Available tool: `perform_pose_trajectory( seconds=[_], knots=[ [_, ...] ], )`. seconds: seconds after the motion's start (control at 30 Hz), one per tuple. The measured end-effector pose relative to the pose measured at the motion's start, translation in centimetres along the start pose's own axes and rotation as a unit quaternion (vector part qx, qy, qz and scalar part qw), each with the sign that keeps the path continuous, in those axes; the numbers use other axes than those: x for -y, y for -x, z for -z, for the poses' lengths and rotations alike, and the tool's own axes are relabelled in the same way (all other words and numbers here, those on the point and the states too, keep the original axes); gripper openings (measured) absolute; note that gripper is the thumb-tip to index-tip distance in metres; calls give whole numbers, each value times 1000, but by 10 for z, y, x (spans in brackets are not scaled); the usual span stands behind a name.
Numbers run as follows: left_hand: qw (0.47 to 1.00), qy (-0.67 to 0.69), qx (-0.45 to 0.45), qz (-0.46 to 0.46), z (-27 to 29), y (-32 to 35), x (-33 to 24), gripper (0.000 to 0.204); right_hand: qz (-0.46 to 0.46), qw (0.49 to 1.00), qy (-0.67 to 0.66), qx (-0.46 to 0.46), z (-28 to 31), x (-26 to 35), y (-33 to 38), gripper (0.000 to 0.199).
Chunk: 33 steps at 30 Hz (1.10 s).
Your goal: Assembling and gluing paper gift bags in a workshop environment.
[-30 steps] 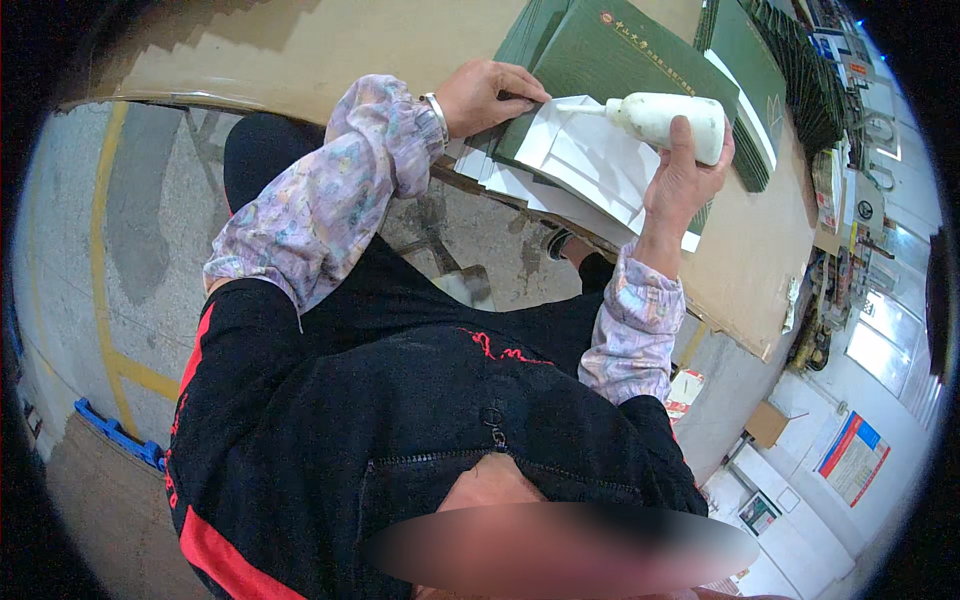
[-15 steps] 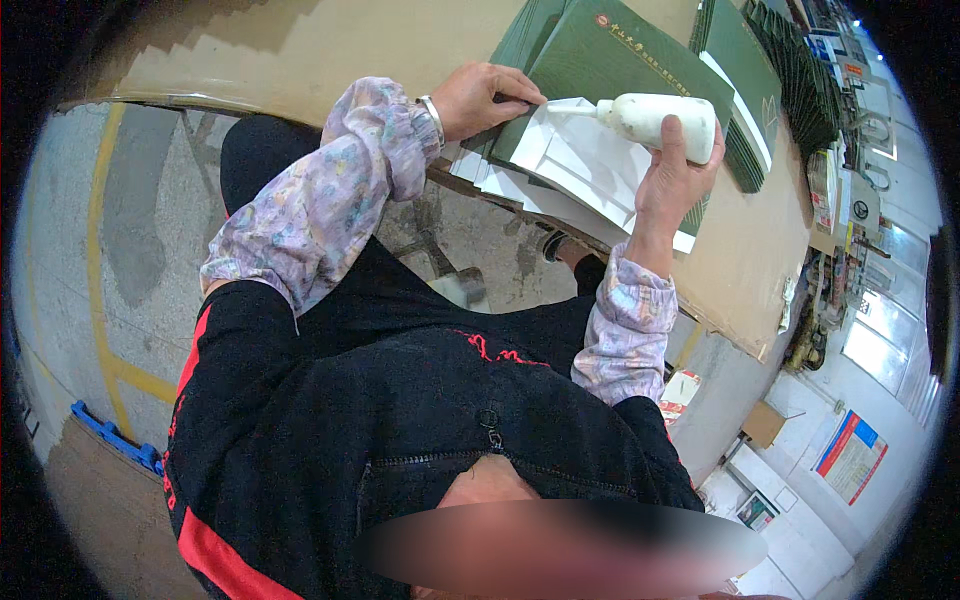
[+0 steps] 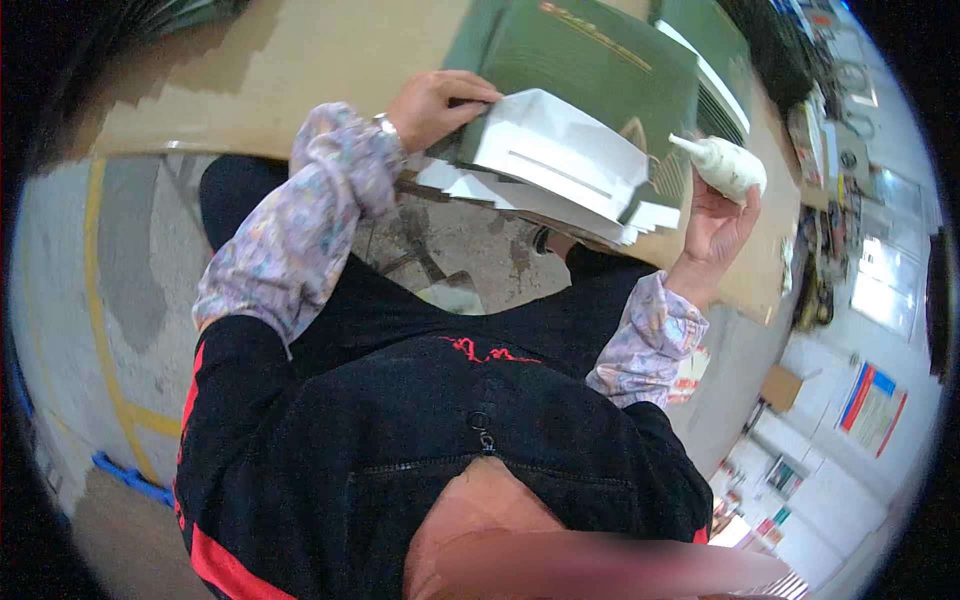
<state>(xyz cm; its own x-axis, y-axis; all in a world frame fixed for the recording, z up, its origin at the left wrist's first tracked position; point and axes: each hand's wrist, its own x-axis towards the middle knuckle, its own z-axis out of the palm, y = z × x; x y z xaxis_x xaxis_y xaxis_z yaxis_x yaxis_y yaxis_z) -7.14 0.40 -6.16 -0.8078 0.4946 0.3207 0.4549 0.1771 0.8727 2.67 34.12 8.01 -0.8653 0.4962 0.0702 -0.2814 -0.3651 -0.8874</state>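
On a tan table above yellow-lined flooring lie green folders.

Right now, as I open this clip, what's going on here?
A person at a table holds a white squeeze bottle in the right hand, its nozzle pointing left. The left hand has its fingertips at the left end of a white paper flap on a green folder; whether they pinch it is unclear. More green folders lie farther right.
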Motion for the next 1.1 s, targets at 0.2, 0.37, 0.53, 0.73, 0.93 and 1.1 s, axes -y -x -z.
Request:
perform_pose_trajectory(
  seconds=[0.2, 0.37, 0.53, 0.73, 0.93, 1.1],
  knots=[
    [1000, 2, 4, 5, 5, 2, -3, 21, -34, 997, 59, -22, 80, 24, 17, 54],
    [1000, 14, 18, 10, 4, 1, -9, 21, 12, 983, 144, -112, 108, 23, 15, 50],
    [998, 44, 21, 47, 4, 2, -13, 22, 19, 976, 171, -131, 102, 12, 10, 49],
    [997, 50, 20, 52, 6, 2, -14, 22, -3, 971, 198, -132, 97, 5, 8, 45],
    [997, 48, 21, 55, 5, 2, -13, 22, 14, 965, 220, -140, 90, -3, 4, 45],
    [997, 41, 18, 59, 6, 2, -14, 22, 36, 956, 239, -163, 78, -4, 8, 48]
  ],
)
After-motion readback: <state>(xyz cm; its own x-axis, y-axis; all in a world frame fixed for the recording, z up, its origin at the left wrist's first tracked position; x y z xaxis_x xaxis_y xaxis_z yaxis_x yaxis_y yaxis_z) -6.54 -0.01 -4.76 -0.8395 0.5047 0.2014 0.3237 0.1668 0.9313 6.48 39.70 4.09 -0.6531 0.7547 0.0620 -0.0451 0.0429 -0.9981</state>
